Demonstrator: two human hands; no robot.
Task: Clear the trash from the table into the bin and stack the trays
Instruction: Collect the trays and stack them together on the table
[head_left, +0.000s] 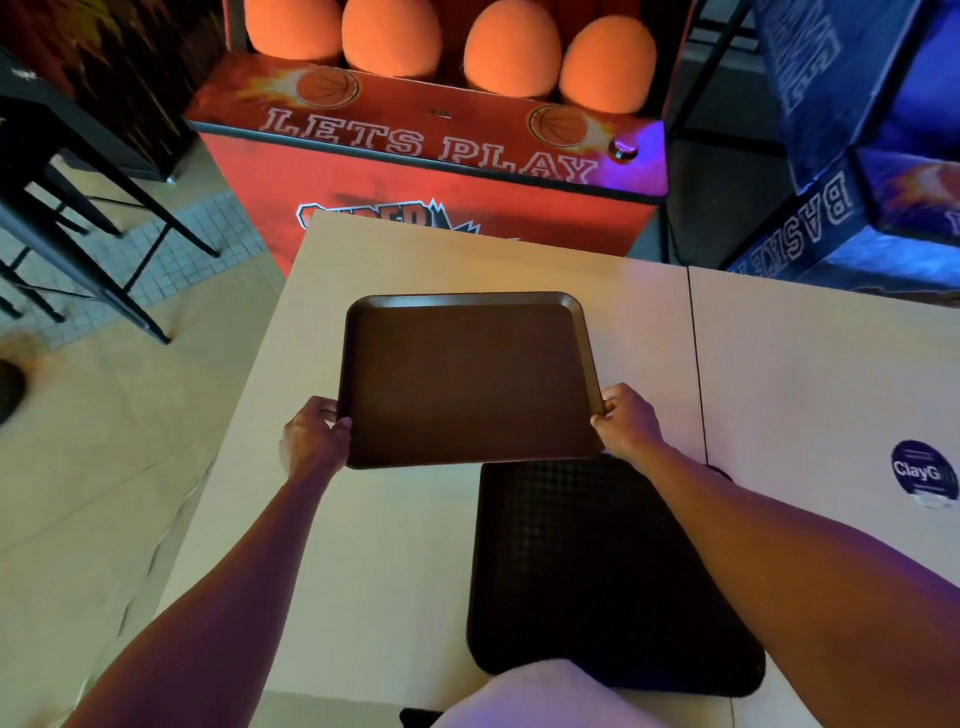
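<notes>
I hold a brown tray (467, 379) with both hands over the light table (363, 545). My left hand (314, 441) grips its near left corner and my right hand (626, 421) grips its near right corner. The tray is empty. Its near edge overlaps the far end of a black textured tray (587, 571), which lies flat on the table close to me, partly under my right forearm. No trash or bin shows in view.
A red basketball arcade machine (431, 171) with orange balls stands just past the table's far edge. A second table (831, 389) with a round sticker (922, 473) adjoins on the right. Black stools (67, 208) stand on the floor at left.
</notes>
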